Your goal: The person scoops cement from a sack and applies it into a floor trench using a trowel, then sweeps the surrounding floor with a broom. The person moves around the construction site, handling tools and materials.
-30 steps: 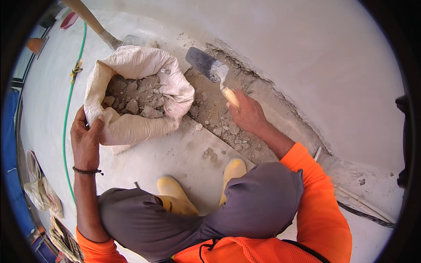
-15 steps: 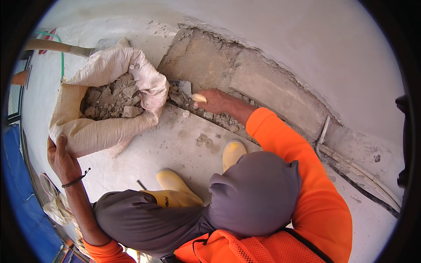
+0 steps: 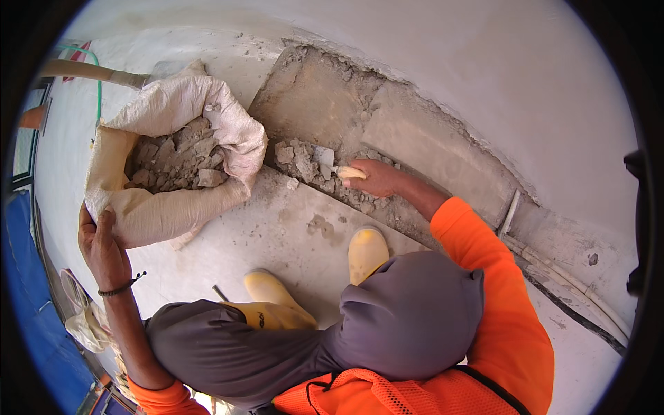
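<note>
A whitish woven sack (image 3: 173, 214) stands at the left with its mouth rolled back, holding grey broken rubble (image 3: 180, 155). My left hand (image 3: 104, 242) grips the sack's near left rim, thumb over the fold. Toward the wall, my right hand (image 3: 377, 178) is closed round the pale handle of a trowel (image 3: 323, 155). The trowel's flat blade lies among loose chunks and crumbs of rubble (image 3: 301, 162), in the channel beside the slab's edge. Part of the blade is hidden by debris.
Broken-out paving (image 3: 311, 93) runs along the wall's chipped foot. Pale pipes (image 3: 560, 270) and a black cable (image 3: 577, 304) lie at the right. A wooden handle (image 3: 93, 71) reaches behind the sack. My yellow boots (image 3: 366, 252) stand on the slab; blue sheeting (image 3: 41, 297) lies far left.
My right hand has drawn the trowel to the right, away from the sack. More rubble chunks now show left of the blade. My left hand keeps hold of the sack rim, slightly higher.
</note>
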Demonstrator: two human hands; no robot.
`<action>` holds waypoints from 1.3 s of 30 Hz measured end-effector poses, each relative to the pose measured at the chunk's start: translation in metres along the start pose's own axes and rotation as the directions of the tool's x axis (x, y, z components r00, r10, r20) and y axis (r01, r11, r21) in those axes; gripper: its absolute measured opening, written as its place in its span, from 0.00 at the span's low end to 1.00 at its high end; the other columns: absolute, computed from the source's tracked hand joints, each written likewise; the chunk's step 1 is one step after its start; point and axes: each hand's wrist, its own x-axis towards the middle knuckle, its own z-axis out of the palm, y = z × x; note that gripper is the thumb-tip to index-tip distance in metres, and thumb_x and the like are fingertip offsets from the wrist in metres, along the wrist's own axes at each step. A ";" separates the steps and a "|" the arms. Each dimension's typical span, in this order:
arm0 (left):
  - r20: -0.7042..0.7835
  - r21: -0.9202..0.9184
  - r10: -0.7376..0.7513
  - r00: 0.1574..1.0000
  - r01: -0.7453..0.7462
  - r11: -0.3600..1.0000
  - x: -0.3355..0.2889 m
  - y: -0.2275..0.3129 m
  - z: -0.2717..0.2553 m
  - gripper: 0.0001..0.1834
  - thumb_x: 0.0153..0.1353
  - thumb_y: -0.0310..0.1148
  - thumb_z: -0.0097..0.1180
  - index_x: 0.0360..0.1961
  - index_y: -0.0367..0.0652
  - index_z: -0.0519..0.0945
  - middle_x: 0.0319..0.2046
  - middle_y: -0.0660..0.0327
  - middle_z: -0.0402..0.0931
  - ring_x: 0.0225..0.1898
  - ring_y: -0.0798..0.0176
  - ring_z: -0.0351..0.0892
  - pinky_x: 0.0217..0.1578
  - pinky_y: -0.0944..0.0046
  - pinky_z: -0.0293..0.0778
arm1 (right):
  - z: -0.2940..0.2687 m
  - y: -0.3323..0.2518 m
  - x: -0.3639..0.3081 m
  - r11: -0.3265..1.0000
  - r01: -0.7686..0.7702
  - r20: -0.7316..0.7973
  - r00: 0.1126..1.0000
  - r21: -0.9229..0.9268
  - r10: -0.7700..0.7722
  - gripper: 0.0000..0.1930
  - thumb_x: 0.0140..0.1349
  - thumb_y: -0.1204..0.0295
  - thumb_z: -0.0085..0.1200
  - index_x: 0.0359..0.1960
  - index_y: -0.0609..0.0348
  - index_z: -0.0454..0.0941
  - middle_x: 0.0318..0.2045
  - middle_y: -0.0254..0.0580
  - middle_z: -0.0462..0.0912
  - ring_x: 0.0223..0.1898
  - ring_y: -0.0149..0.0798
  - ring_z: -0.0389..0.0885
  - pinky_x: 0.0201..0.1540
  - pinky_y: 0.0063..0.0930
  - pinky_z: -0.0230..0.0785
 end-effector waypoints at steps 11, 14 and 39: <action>0.078 0.153 0.032 0.996 -0.044 0.987 -0.013 0.021 0.036 0.33 0.67 0.31 0.62 0.72 0.33 0.70 0.58 0.50 0.79 0.57 0.58 0.81 0.60 0.56 0.78 | -0.081 -0.172 -0.138 0.973 -0.231 0.042 0.972 -0.022 0.232 0.21 0.77 0.51 0.52 0.57 0.54 0.76 0.27 0.28 0.75 0.23 0.23 0.74 0.23 0.24 0.69; 0.054 0.201 0.043 0.998 -0.053 0.978 -0.013 0.025 0.041 0.33 0.66 0.30 0.61 0.71 0.33 0.71 0.57 0.49 0.80 0.55 0.58 0.82 0.59 0.56 0.79 | -0.075 -0.253 -0.128 0.958 -0.207 -0.001 0.977 -0.199 0.211 0.20 0.76 0.55 0.52 0.57 0.58 0.77 0.28 0.34 0.79 0.24 0.30 0.78 0.25 0.29 0.73; -0.224 -0.329 -0.168 0.960 0.088 0.940 0.035 0.039 -0.082 0.22 0.66 0.25 0.51 0.60 0.27 0.77 0.47 0.52 0.83 0.45 0.57 0.85 0.52 0.58 0.83 | -0.013 -0.345 0.090 0.706 0.605 -0.598 0.735 0.367 -0.319 0.24 0.56 0.75 0.62 0.54 0.71 0.73 0.40 0.48 0.82 0.37 0.39 0.85 0.39 0.36 0.82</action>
